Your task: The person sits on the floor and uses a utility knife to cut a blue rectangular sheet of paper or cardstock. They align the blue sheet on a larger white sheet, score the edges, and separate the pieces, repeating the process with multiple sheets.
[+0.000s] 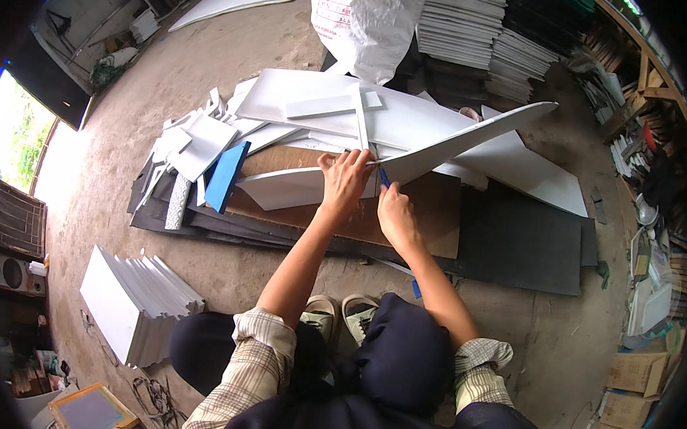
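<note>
My right hand is closed round a blue utility knife, whose tip end meets a large white foam sheet. My left hand grips the same sheet just left of the knife, fingers bent over its upper edge. The sheet stands tilted, its right part rising toward the far right and its left part reaching toward a blue block. Beneath it lies a brown board. A narrow white strip leans just beyond my left hand. The blade itself is too small to make out.
White foam offcuts are heaped at left on black sheets. A stack of white sheets stands on the floor at near left. A white sack and stacked sheets are at the back; cardboard boxes line the right.
</note>
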`<state>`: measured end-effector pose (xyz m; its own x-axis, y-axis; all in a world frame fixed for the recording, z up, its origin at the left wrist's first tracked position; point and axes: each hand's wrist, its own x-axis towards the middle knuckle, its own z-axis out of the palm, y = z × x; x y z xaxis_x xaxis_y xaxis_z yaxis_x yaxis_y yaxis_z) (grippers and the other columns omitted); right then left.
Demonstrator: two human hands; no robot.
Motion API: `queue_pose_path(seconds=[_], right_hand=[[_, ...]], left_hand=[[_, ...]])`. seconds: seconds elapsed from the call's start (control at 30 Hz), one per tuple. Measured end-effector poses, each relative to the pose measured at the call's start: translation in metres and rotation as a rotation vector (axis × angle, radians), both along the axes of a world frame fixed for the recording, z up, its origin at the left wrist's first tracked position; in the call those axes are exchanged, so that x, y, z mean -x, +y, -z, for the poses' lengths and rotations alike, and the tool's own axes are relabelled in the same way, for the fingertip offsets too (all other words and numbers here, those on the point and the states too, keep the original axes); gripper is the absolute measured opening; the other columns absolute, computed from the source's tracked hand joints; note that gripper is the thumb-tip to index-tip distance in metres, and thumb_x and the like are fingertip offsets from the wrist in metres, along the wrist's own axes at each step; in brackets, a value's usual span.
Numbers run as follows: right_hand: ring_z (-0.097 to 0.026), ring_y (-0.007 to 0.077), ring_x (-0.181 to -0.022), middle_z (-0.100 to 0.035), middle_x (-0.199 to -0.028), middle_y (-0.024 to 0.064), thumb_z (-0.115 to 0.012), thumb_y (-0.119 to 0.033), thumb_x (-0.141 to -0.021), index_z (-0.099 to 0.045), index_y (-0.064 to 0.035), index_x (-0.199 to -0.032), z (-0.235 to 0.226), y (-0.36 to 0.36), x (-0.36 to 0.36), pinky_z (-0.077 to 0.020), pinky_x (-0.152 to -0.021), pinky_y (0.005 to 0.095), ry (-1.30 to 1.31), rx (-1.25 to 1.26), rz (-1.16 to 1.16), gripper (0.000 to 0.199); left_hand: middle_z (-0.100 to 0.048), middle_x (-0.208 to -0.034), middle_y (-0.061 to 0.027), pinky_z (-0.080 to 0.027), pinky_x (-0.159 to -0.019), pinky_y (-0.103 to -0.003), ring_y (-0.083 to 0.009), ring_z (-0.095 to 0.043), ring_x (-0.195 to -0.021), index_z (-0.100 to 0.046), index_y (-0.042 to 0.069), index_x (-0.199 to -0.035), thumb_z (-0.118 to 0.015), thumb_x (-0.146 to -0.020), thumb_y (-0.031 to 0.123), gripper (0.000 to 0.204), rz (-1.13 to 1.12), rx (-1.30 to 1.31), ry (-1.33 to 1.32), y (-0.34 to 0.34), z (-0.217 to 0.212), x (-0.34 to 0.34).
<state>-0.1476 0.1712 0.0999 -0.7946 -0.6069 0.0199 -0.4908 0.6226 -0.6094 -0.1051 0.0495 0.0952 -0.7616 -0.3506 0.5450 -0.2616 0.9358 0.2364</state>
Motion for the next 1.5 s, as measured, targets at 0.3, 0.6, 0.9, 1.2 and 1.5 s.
queue_pose_path(seconds=[0.3,0.6,0.9,1.2,1.5], right_hand=[[-0.058,0.0451,-0.067,-0.057,-0.066,0.0286,-0.036,-0.024,-0.094,-0.043,0.0037,-0.088,0.001,0.007,-0.009,-0.05,-0.056,0.0492,0.041,-0.046,-0.018,0.03],[-0.06,0.0431,-0.068,-0.058,-0.066,0.0281,-0.037,-0.023,-0.093,-0.043,0.0046,-0.089,0.009,-0.012,0.006,-0.0512,-0.055,0.048,0.05,-0.095,0.004,0.029],[-0.063,0.0365,-0.063,-0.061,-0.065,0.0218,-0.039,-0.023,-0.093,-0.044,0.0013,-0.085,0.002,0.0,-0.006,-0.053,-0.051,0.0411,0.121,-0.166,-0.027,0.026],[-0.058,0.0463,-0.079,-0.058,-0.078,0.0306,-0.039,-0.025,-0.091,-0.047,0.006,-0.093,0.034,-0.016,0.02,-0.0491,-0.068,0.0512,-0.16,-0.068,-0.025,0.032],[-0.063,0.0372,-0.071,-0.062,-0.068,0.0172,-0.041,-0.024,-0.092,-0.056,0.0023,-0.081,0.081,-0.017,0.002,-0.0512,-0.06,0.0446,0.077,-0.231,-0.036,0.032]], left_hand=[[-0.058,-0.082,-0.0027,-0.025,-0.085,-0.047,-0.0179,-0.057,-0.085,-0.053,0.01,-0.093,-0.058,-0.08,0.018,0.016,-0.017,-0.008,-0.039,-0.014,0.013,0.002],[-0.057,-0.081,-0.0016,-0.027,-0.081,-0.044,-0.0178,-0.056,-0.083,-0.054,0.01,-0.092,-0.055,-0.076,0.006,0.016,-0.02,-0.03,-0.037,-0.012,0.008,0.009],[-0.057,-0.08,-0.0017,-0.028,-0.076,-0.043,-0.0184,-0.056,-0.081,-0.053,0.009,-0.088,-0.059,-0.075,0.011,0.015,-0.071,-0.002,-0.083,-0.017,0.009,0.01],[-0.057,-0.08,-0.0022,-0.026,-0.077,-0.042,-0.0185,-0.054,-0.082,-0.055,0.01,-0.089,-0.058,-0.077,0.013,0.013,0.048,-0.029,0.007,-0.007,0.008,0.004],[-0.057,-0.08,-0.0001,-0.028,-0.076,-0.043,-0.0172,-0.056,-0.082,-0.054,0.012,-0.088,-0.058,-0.078,0.017,0.012,-0.086,-0.03,-0.096,-0.021,0.008,0.004]])
